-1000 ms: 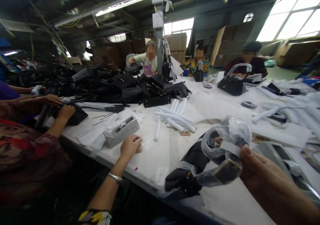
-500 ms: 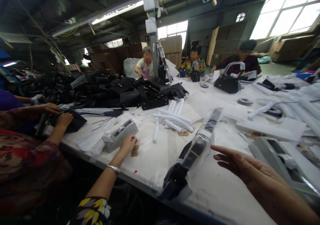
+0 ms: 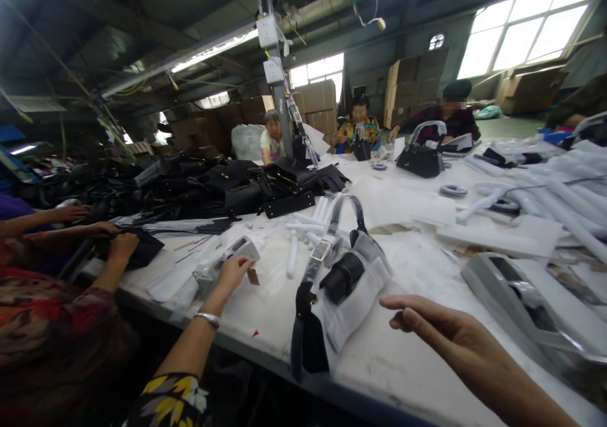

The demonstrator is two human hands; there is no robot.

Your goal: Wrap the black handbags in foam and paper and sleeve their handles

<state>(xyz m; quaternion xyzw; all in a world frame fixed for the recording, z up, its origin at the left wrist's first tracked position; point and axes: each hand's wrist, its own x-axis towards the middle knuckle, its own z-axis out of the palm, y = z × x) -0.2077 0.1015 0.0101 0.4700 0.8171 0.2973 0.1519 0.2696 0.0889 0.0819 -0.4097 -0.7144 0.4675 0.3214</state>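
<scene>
My right hand hovers low over the white table, fingers stretched out and holding nothing. Just left of it lies a black bag partly wrapped in clear plastic, its strap arching up behind it. My left hand, with a silver bracelet on the wrist, rests against a grey tape dispenser and pinches a small brown tag.
A second grey tape dispenser sits at the right. Black bags are heaped at the back left, and white wrapped tubes lie at the right. A co-worker's hands press a black piece at the left. Other people sit across the table.
My right hand let go of the plastic-wrapped strap and opened. The bag dropped onto the table and rolled, its strap now arching up. My left hand stayed at the dispenser.
</scene>
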